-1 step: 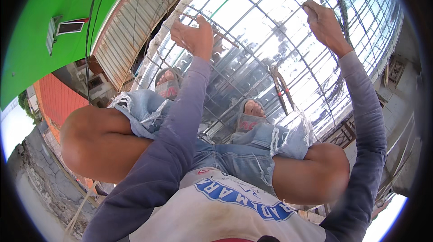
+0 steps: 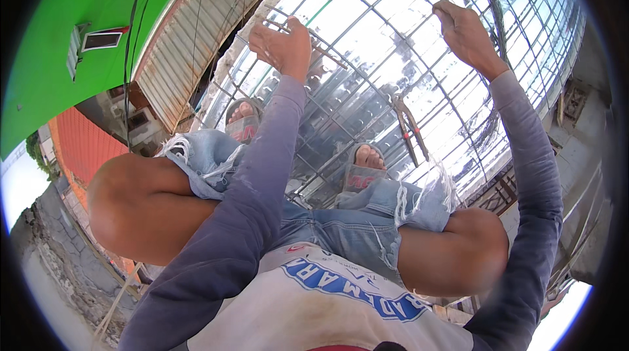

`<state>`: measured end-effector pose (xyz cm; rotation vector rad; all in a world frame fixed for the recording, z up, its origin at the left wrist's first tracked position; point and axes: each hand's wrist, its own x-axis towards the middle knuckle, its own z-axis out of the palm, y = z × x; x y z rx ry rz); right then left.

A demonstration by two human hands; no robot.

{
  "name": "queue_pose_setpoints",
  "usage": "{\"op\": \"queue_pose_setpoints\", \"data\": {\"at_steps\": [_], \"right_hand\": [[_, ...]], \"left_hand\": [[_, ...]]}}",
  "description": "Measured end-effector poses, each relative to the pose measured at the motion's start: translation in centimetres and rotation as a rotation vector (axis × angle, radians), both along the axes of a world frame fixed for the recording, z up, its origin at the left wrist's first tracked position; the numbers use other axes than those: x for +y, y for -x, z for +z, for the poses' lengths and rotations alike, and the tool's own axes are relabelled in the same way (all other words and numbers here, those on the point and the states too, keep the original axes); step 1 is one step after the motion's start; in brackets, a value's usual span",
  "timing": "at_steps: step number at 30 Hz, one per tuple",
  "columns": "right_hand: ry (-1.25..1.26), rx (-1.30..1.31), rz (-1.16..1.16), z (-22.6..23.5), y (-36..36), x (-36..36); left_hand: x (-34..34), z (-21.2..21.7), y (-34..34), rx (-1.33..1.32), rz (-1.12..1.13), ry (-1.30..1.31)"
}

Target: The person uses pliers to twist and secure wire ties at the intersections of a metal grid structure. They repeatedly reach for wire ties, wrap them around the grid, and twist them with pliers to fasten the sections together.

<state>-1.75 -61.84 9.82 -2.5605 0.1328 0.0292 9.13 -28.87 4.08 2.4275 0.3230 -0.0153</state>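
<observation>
Beneath me spreads a grid of thin steel bars [image 2: 440, 82] over shiny silver sheeting [image 2: 386, 56]. My left hand [image 2: 283, 48] is at the grid's far left edge, its fingers curled at a short rusty steel rod [image 2: 331, 56] that passes behind the thumb; the fingertips are partly hidden. Farther right, my right hand [image 2: 466, 35] is raised above the bars with thumb and fingers pinched together. Anything in that pinch is too small to make out. Between my hands and nearer to me, pincers [image 2: 409, 129] with red marks on their handles lie on the grid.
My sandalled feet [image 2: 367, 166] stand on the grid. A bundle of dark wires or rods [image 2: 495, 7] lies beyond my right hand. A corrugated metal roof [image 2: 196, 36] borders the left edge, with a green wall [image 2: 52, 56] past it.
My right hand has shifted slightly to the left. The left hand has turned or moved very slightly at the rod. The pincers stay where they were.
</observation>
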Motion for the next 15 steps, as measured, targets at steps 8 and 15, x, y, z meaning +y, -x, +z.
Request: {"op": "queue_pose_setpoints", "data": {"at_steps": [8, 15], "right_hand": [[-0.071, 0.002, 0.131, -4.0, -2.2, 6.1], [-0.303, 0.538, 0.134, -0.9, -0.6, 8.1]], "left_hand": [[-2.0, -6.1, -4.0, -0.041, -0.353, -0.302], [-1.8, -8.2, -3.4, -0.186, -0.397, -0.302]]}}
